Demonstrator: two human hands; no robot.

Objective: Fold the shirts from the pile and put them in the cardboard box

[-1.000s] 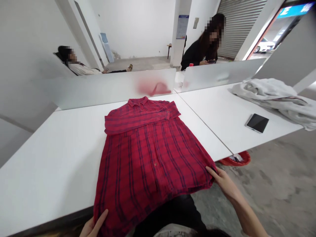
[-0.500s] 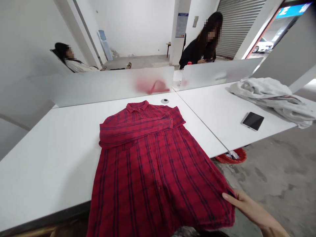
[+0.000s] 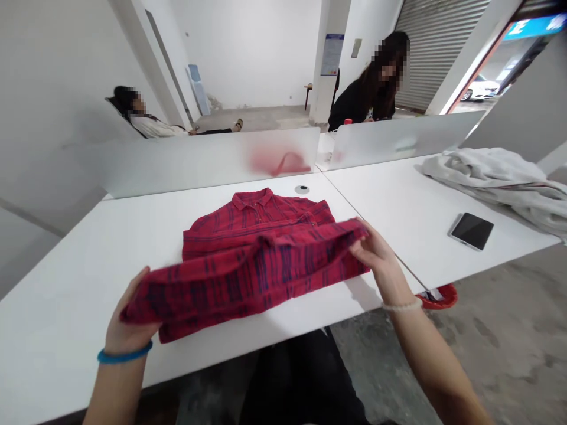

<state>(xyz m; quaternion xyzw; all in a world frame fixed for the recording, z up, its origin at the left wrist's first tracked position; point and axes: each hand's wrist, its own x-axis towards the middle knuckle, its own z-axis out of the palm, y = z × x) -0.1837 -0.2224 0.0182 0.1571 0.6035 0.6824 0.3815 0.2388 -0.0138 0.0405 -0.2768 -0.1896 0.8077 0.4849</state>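
Note:
A red plaid shirt with dark stripes lies on the white table, its collar toward the far side. Its lower part is lifted and doubled back over the body. At the left end of the raised hem, my left hand, with a blue band on the wrist, grips the cloth. My right hand, wearing a pale bracelet, pinches the other end. Between the hands the fabric sags slightly and is a little blurred. The sleeves lie folded across the chest, partly hidden by the raised cloth.
A frosted divider runs along the table's back. To the right are a black-screened device and a heap of pale cloth. A red bin stands below the edge. Two people sit beyond the divider.
The shirt's lower part, which hung over the near edge, has been raised and folded toward the collar. My left hand has come into view; my right hand moved up and left.

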